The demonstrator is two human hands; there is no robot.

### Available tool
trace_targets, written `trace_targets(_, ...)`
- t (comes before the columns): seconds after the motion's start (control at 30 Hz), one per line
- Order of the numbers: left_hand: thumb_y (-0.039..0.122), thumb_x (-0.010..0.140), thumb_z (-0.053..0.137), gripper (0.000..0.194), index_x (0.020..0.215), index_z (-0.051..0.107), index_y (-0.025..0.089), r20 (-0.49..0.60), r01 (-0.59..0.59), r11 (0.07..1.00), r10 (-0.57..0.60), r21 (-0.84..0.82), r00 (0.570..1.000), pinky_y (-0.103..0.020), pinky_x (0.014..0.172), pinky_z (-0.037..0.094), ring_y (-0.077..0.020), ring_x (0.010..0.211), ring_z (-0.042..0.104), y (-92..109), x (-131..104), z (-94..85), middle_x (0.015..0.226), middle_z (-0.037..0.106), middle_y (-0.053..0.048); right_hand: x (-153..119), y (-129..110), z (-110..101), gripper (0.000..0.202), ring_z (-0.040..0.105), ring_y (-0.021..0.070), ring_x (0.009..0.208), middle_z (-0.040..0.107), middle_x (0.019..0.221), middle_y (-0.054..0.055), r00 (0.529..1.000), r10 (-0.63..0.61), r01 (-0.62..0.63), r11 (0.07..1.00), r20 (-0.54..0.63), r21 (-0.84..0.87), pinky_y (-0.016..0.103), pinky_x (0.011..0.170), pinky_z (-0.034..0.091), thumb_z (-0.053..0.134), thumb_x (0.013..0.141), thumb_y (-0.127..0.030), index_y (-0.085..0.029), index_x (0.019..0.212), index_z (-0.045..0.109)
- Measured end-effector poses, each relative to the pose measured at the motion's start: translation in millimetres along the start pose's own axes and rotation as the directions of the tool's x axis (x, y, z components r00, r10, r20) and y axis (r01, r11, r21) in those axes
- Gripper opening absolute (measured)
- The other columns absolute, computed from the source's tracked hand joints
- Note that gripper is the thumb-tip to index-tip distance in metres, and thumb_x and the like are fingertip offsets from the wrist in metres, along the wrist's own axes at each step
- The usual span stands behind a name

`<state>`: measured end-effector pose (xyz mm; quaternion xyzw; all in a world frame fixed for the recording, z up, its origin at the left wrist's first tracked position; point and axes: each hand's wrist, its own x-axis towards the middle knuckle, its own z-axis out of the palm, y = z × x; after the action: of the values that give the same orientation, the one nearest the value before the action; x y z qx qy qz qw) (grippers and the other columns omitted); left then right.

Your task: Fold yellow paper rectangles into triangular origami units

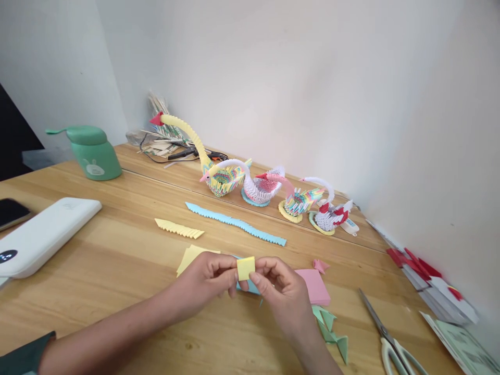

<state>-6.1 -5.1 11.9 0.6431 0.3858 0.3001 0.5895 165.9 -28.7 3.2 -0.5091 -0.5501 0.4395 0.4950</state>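
A small folded piece of yellow paper (246, 269) is held up between my two hands. My left hand (209, 276) pinches its left edge, and my right hand (279, 286) grips its right side between thumb and fingers. Beneath and behind the hands lies blue paper (250, 287), mostly covered. Yellow paper sheets (190, 257) show past my left hand. Just right of my right hand sit a stack of pink paper (315, 286), a small folded pink piece (321, 266) and several folded green paper pieces (330, 330).
Beyond the hands lie a blue strip of joined folds (238, 223) and a shorter yellow strip (178, 228). Several paper swans (261, 187) stand along the back. Scissors (385, 330) rest at right; a white power bank (50, 234) and green bottle (96, 156) are at left.
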Motion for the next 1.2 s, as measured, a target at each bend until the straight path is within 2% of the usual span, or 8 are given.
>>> trace_targets(0.17,0.042,0.084,0.046,0.037,0.071,0.069,0.017,0.018,-0.041,0.999,0.042,-0.031,0.999,-0.02,0.055,0.038,-0.0124,0.058,0.049,0,0,-1.2,0.064,0.06,-0.001,2,2,-3,0.013,0.055,0.0137,0.063,0.061,0.067,0.0,0.999,-0.027,0.029,0.999,0.044,-0.036,0.024,0.058,0.044,0.065,0.075,-0.029,-0.019,0.081,0.063)
trace_targets(0.3,0.039,0.079,0.053,0.034,0.056,0.063,0.016,-0.097,-0.023,1.0,0.025,0.016,0.995,-0.019,0.05,0.033,-0.0108,0.051,0.045,-4,3,1.7,0.053,0.054,0.001,2,-1,-2,0.011,0.058,0.0142,0.062,0.061,0.065,-0.001,0.995,-0.045,0.052,0.996,0.087,-0.078,0.025,0.058,0.046,0.063,0.076,-0.027,-0.019,0.083,0.061)
trace_targets(0.5,0.035,0.079,0.05,0.037,0.048,0.051,0.016,-0.087,-0.026,0.99,0.039,0.139,0.995,-0.02,0.05,0.03,-0.0103,0.05,0.04,-5,3,4.3,0.049,0.043,0.003,0,-8,-7,0.015,0.058,0.0153,0.064,0.063,0.068,-0.001,0.991,-0.112,0.126,0.97,0.077,-0.206,0.027,0.064,0.046,0.063,0.076,-0.027,-0.021,0.089,0.067)
trace_targets(0.63,0.034,0.079,0.051,0.034,0.05,0.051,0.015,-0.071,-0.048,0.984,0.061,0.174,0.996,-0.02,0.048,0.026,-0.0099,0.05,0.035,-5,1,5.3,0.05,0.038,0.004,-2,-12,-7,0.009,0.058,0.016,0.064,0.065,0.068,-0.001,0.991,-0.115,0.128,0.945,0.062,-0.302,0.026,0.063,0.044,0.061,0.078,-0.028,-0.022,0.075,0.067)
trace_targets(0.73,0.038,0.078,0.053,0.031,0.058,0.058,0.016,-0.101,-0.034,0.992,0.047,0.122,0.994,-0.02,0.049,0.027,-0.0106,0.052,0.037,-3,1,5.3,0.053,0.042,0.003,-2,-10,-6,0.012,0.058,0.016,0.064,0.065,0.066,-0.001,0.998,-0.07,0.07,0.969,0.009,-0.239,0.025,0.06,0.044,0.062,0.077,-0.03,-0.021,0.07,0.065)
trace_targets(0.83,0.038,0.075,0.059,0.023,0.069,0.063,0.015,-0.063,-0.022,0.995,0.028,0.097,0.998,-0.02,0.051,0.029,-0.0107,0.054,0.037,-4,2,5.9,0.056,0.046,0.004,1,-7,-6,0.015,0.058,0.0155,0.064,0.064,0.066,0.0,1.0,-0.017,0.018,0.995,0.01,-0.1,0.024,0.059,0.045,0.063,0.077,-0.033,-0.019,0.071,0.064)
trace_targets(0.97,0.039,0.075,0.059,0.03,0.057,0.059,0.015,-0.091,-0.001,0.999,0.005,0.049,0.996,-0.02,0.05,0.028,-0.0101,0.052,0.036,-9,4,7.2,0.051,0.042,0.004,3,-3,-5,0.019,0.058,0.0147,0.062,0.063,0.064,0.0,0.999,0.046,-0.047,0.998,0.017,0.052,0.024,0.059,0.045,0.067,0.074,-0.036,-0.018,0.069,0.062)
trace_targets(1.2,0.038,0.074,0.062,0.026,0.059,0.061,0.015,-0.078,0.009,0.993,-0.018,-0.117,0.997,-0.018,0.048,0.033,-0.0089,0.05,0.045,-8,7,3.3,0.054,0.054,0.003,2,0,-5,0.021,0.055,0.0132,0.062,0.061,0.063,-0.001,0.997,0.063,-0.068,0.992,0.053,0.11,0.023,0.061,0.045,0.066,0.076,-0.037,-0.018,0.07,0.06)
